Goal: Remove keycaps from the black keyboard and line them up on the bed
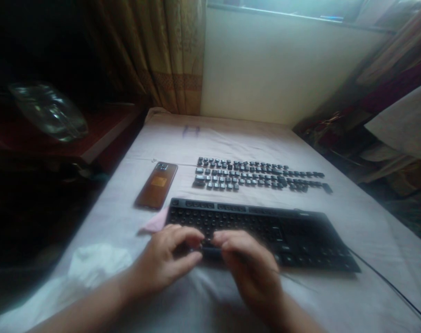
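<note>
A black computer keyboard lies on the cloth-covered table, with many of its key places lacking caps. My left hand is over its near left part. The thumb and index finger there are apart, with nothing visible between them. Close by on the right, my right hand is closed, fingertips at the keyboard's lower keys. A thin dark stick-like thing seems to pass through this hand, but blur hides its kind. Beyond the keyboard, loose black keycaps lie in several rows.
A brown phone lies left of the keycaps. A pink cloth shows at the keyboard's left corner, and a white crumpled cloth near my left forearm. The keyboard's cable runs off right. A clear glass object stands on a side table.
</note>
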`<state>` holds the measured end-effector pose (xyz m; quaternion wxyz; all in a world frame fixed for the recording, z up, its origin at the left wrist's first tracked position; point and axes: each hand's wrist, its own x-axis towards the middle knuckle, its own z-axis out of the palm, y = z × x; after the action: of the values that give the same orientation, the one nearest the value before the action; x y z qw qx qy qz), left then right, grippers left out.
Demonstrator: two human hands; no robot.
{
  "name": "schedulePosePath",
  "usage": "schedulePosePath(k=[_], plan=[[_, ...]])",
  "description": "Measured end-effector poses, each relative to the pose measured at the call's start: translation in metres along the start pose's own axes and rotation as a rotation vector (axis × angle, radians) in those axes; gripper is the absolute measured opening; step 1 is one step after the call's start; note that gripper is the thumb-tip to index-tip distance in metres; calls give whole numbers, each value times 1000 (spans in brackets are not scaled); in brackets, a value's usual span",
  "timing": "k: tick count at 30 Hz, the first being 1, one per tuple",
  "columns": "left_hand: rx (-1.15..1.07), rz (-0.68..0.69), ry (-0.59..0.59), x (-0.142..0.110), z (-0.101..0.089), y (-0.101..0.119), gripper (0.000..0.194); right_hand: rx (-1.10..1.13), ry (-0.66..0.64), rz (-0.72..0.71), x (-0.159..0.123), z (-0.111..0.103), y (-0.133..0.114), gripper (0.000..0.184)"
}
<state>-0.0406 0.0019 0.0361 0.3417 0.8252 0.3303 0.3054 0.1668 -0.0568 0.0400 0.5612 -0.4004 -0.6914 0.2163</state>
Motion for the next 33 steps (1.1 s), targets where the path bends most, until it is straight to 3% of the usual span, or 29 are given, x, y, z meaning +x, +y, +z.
schedulePosePath(k=[3,9,11,18,22,26,30,33], plan=[[-85,-20,-2,0,-2,-1,20,-79,11,15,2,-5,1,29],[-219,-125,6,-1,-3,-2,12,-202,-156,-61,6,-2,4,27],[-247,-143,-2,-2,-3,-1,12,-249,-159,-76,6,2,6,30],[-262,-152,-6,-2,0,0,10,-273,-158,-105,3,12,10,12],[-213,-111,-22,-5,1,-7,16,-299,-158,-104,11,4,8,12],[-123,-75,74,-8,0,-15,27,-387,-90,103,43,-39,23,10],[-58,-18,99,-7,-1,-21,22,-652,-51,585,79,-88,62,22],[-16,22,130,-5,-1,-23,18,-724,-72,665,92,-100,89,21]])
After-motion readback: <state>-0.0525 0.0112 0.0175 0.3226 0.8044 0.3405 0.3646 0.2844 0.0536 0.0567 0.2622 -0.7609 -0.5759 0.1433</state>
